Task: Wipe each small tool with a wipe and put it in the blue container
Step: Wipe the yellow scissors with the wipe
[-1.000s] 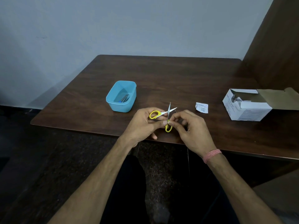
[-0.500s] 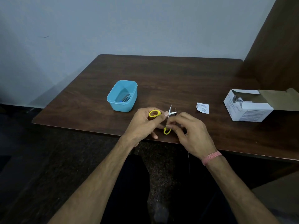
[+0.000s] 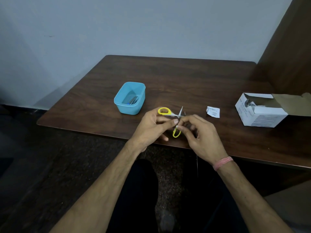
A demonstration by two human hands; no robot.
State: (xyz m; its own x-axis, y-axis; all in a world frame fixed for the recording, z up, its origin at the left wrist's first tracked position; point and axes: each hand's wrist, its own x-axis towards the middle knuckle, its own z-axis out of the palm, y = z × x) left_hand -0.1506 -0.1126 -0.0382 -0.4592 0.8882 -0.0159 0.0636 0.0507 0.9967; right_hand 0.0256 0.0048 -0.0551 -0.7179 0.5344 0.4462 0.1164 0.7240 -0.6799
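Small scissors [image 3: 178, 115] with yellow handles are spread open above the table's front edge. My left hand [image 3: 149, 128] grips them near the upper yellow loop. My right hand [image 3: 200, 135] pinches at the pivot and lower blade; a wipe between its fingers is too small to make out. The blue container [image 3: 129, 98] stands on the table to the left of the hands, with a few small tools lying inside it.
A torn white wipe packet [image 3: 213, 112] lies right of the hands. An open white cardboard box [image 3: 259, 111] with its flap out sits at the right edge of the brown table [image 3: 185, 78]. A wooden panel rises at the far right.
The scissors have stayed in both hands, their blades tilting slightly. My right fingers have shifted along the blade toward the pivot. The view has crept a little.
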